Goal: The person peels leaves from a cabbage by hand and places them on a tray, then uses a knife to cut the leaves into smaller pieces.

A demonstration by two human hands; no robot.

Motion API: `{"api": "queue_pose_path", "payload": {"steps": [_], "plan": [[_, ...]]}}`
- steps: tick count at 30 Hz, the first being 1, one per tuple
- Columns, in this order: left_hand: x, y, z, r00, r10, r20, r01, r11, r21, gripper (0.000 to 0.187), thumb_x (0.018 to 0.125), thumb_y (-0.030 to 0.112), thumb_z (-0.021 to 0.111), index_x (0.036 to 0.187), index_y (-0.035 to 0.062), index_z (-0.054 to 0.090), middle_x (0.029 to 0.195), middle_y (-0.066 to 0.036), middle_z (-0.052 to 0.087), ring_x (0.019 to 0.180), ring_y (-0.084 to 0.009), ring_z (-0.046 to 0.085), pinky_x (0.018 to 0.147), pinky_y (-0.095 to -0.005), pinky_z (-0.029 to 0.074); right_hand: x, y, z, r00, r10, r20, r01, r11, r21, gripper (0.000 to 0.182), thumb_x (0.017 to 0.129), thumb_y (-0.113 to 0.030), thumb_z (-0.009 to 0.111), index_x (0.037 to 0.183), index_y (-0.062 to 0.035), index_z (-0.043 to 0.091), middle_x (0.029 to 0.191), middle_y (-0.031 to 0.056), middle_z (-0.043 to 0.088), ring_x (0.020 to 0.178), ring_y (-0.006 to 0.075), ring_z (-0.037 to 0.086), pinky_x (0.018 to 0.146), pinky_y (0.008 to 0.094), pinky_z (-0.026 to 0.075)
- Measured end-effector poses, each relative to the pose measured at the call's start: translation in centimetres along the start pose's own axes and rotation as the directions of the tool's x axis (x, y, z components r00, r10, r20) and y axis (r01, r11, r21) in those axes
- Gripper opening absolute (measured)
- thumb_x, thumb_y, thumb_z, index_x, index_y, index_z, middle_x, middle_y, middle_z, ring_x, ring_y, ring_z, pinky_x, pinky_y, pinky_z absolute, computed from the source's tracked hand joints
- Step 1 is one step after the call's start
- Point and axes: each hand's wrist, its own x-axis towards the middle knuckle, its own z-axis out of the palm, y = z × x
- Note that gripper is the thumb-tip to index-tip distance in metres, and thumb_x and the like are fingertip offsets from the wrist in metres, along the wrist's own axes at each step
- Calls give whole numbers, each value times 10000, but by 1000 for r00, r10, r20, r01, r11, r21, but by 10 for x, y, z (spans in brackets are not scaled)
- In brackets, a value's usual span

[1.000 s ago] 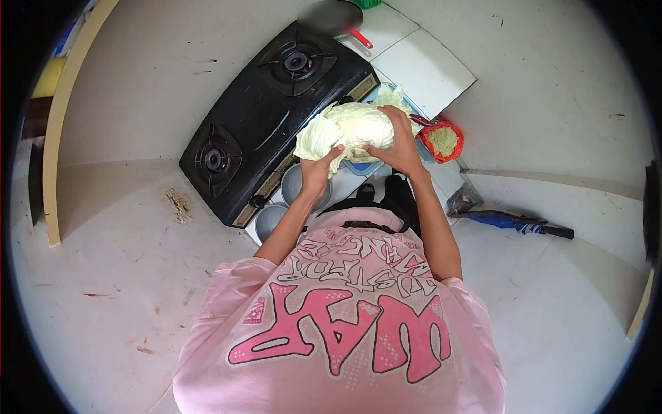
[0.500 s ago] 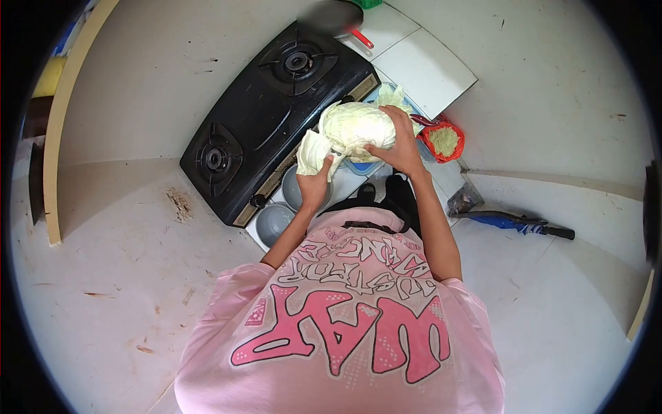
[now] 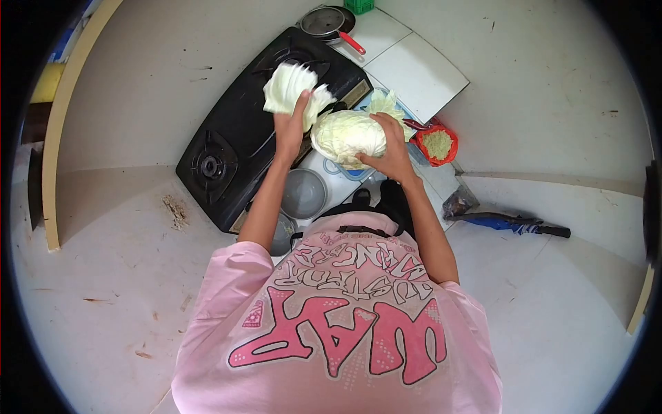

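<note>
My right hand is wrapped round the right end of a pale green cabbage, held above a blue tray. In my left hand is a torn cabbage leaf, raised over the front of the black gas stove and apart from the head. More loose cabbage leaf lies just beyond the cabbage. Close to my right hand are dark red chillies and a red bag with pale green shreds in it.
Two grey bowls, one nearer the stove and one partly behind my left forearm, stand on the white counter. A red-handled strainer rests behind the stove, by a green basket. A blue folded umbrella lies to the right.
My left hand has moved up and left with the leaf, which has come away from the cabbage. My right hand still grips the cabbage, shifted slightly left.
</note>
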Motion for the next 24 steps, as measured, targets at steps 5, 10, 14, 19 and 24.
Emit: {"api": "queue_pose_path", "payload": {"steps": [5,10,14,19,24], "plan": [[77,-37,46,846,-295,444,416,887,-203,542,1084,328,637,1516,16,534,1427,-115,686,1298,-242,687,1135,-400,517,-4,2,2,1000,-8,-4,8,1000,9,979,686,-275,974,1539,-97,526,1565,211,492,1491,420,425,1251,515,353],[99,-67,97,655,-446,610,506,858,84,498,1090,319,602,1458,-15,582,1338,-111,733,1199,-220,735,1048,-368,567,-1,2,2,1000,7,-7,-7,999,42,986,677,-310,974,1539,-120,534,1553,205,482,1473,434,422,1242,537,361],[117,-118,114,546,-565,619,457,820,345,471,1070,278,631,1420,-37,620,1276,-121,751,1139,-217,742,985,-355,579,-1,-1,-1,999,47,14,-48,998,43,989,691,-275,974,1556,-113,523,1566,183,479,1494,403,416,1262,502,347],[116,-131,119,519,-543,660,245,834,494,509,1042,303,711,1351,-99,664,1275,-167,740,1092,-213,719,958,-356,562,-1,-2,-1,996,88,31,-89,996,33,1003,695,-292,974,1570,-123,514,1571,186,471,1500,412,408,1267,511,342],[119,-120,105,530,-687,497,-266,421,867,985,1008,783,520,1397,-109,672,1381,-275,704,1278,-340,685,1107,-405,498,-1,-1,-1,997,75,25,-76,996,41,1012,693,-297,976,1573,-118,509,1572,188,467,1504,412,403,1269,511,339]]}}
